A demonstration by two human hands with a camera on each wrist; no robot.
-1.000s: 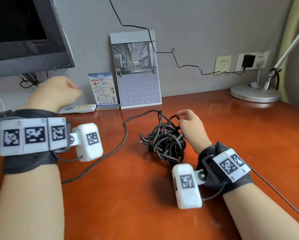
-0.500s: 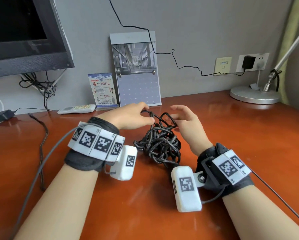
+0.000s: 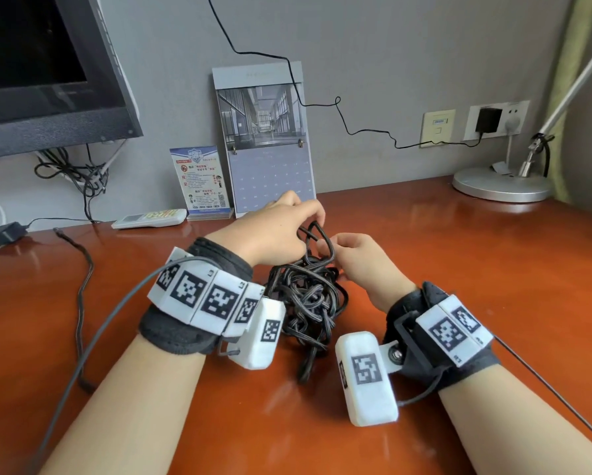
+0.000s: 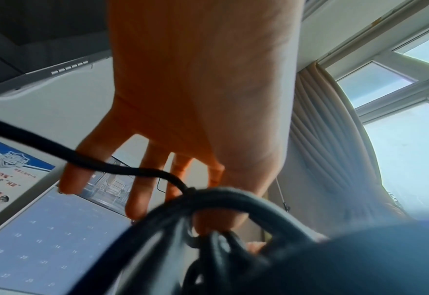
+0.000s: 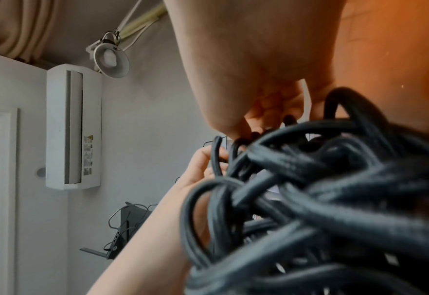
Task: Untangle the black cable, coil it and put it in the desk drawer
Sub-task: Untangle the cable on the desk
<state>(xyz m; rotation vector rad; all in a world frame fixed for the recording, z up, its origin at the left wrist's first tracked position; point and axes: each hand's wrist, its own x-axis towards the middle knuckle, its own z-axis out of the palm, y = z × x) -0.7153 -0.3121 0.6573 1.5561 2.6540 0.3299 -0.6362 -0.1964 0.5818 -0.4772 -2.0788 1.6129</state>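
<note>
Both hands, left (image 3: 274, 231) and right (image 3: 359, 258), pinch loops of the tangled black cable (image 3: 304, 299) on the desk (image 3: 459, 255).

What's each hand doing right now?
Left hand: pinching a loop of the black cable.
Right hand: fingers curled, gripping the same cable.

Both forearms reach forward, wrists close together. The left hand (image 3: 277, 233) pinches a loop of the black cable (image 3: 304, 296) with thumb and forefinger; the right hand (image 3: 359, 260) curls its fingers around neighbouring strands.
</note>
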